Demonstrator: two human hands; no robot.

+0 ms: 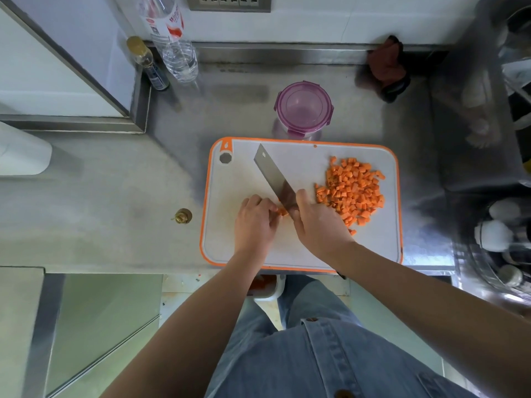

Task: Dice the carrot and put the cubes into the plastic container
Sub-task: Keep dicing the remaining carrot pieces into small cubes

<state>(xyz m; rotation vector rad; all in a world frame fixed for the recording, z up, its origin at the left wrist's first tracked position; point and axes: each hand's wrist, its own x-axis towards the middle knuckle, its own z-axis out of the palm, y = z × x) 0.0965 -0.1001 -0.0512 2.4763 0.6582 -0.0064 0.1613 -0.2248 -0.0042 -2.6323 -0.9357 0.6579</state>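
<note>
Container point(304, 110) behind board point(373, 248)

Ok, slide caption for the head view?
Left hand steadies an orange carrot piece; right hand chops it with a steel cleaver beside diced cubes.

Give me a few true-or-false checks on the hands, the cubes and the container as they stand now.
1. The right hand grips the knife. True.
2. The cubes are in the container. False: they lie piled on the board, right of the knife.
3. The left hand holds a carrot piece beside the knife. True.
4. The container stands on the board. False: it stands on the counter behind the board.
</note>
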